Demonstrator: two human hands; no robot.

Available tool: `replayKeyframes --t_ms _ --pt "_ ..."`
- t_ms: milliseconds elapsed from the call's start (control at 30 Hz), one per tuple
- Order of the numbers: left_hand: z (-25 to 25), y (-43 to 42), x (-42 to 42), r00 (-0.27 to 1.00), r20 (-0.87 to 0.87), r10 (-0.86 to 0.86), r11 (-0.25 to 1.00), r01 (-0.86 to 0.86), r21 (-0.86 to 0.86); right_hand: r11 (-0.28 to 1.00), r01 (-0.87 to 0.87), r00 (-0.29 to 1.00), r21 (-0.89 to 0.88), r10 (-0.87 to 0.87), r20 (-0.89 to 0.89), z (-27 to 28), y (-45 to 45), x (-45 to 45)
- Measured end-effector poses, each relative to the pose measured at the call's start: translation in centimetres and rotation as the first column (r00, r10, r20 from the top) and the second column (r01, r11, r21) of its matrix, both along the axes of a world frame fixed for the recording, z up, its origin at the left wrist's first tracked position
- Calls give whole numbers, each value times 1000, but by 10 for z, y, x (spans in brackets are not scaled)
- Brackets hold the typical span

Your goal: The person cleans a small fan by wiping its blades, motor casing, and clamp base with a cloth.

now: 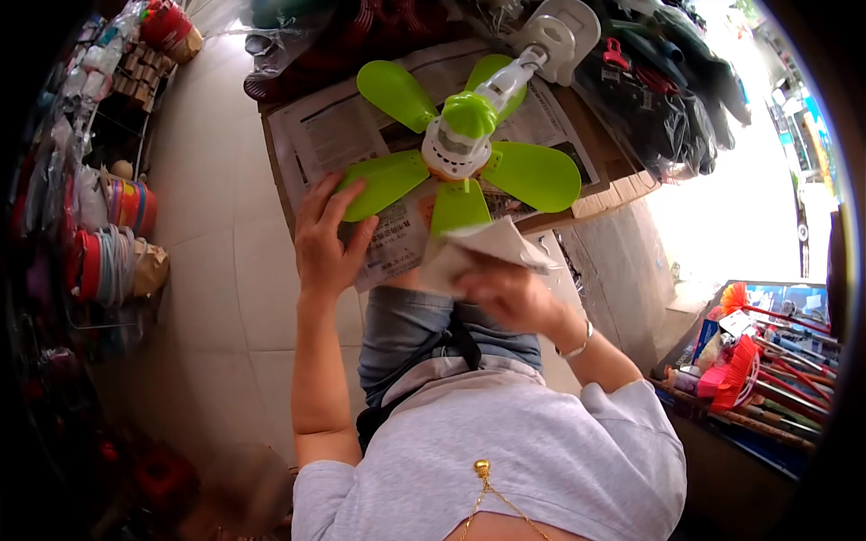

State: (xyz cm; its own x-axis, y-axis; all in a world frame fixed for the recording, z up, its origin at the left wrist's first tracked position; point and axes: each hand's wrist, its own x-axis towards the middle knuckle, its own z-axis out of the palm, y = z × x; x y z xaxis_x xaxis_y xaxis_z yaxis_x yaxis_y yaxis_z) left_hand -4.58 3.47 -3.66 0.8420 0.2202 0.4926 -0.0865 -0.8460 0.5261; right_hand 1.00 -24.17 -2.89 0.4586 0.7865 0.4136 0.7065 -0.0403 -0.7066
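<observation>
A small fan (458, 144) with a white body, a green cap and several lime-green blades lies on newspaper (397, 236) over a cardboard box. My left hand (329, 236) touches the left blade, its fingers apart and resting on the blade's outer end. Blurred by motion, my right hand (505, 290) grips a whitish cloth or paper (492, 243) against the tip of the lower blade. The cloth hides that tip and part of my fingers. At the fan's upper right is its white base or clip (559, 41).
Black plastic-wrapped goods (667, 108) lie right of the box, and dark red items (347, 50) behind it. Shelves with coiled cords (115, 261) line the left side. Brushes and a pink-red brush head (732, 374) fill a box at right. Tiled floor (203, 270) shows at left.
</observation>
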Motion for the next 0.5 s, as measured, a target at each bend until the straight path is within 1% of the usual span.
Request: replayKeyframes --t_ms 33,67,100,133,167,233,300,367,467,500 --pt "0 0 0 1000 -2 -8 1000 8 5 996 55 995 -70 -60 -83 2 -4 10" --pt "1 0 0 1000 -1 -3 1000 3 10 994 81 980 68 -67 -185 -7 -2 23" --pt "1 0 0 1000 2 3 1000 -3 15 967 255 917 30 -232 -325 2 4 28" --pt "2 0 0 1000 8 -1 1000 1 21 962 258 961 93 -245 -125 -2 6 31" --pt "1 1 0 1000 8 -2 999 2 37 957 246 962 154 -261 82 -6 8 34" --pt "0 1 0 1000 5 -7 999 7 52 981 150 954 127 -177 243 -5 8 7" --pt "-2 2 0 1000 6 -9 999 9 34 997 61 979 41 -67 193 -14 1 -20" --pt "-2 1 2 1000 5 -11 1000 11 12 999 27 989 39 -33 142 -14 1 -25" --pt "-2 0 0 1000 3 -4 1000 4 0 983 153 976 103 -167 142 -10 4 -2" --pt "-1 0 0 1000 5 3 1000 -3 4 983 149 976 109 -163 142 -8 8 0"
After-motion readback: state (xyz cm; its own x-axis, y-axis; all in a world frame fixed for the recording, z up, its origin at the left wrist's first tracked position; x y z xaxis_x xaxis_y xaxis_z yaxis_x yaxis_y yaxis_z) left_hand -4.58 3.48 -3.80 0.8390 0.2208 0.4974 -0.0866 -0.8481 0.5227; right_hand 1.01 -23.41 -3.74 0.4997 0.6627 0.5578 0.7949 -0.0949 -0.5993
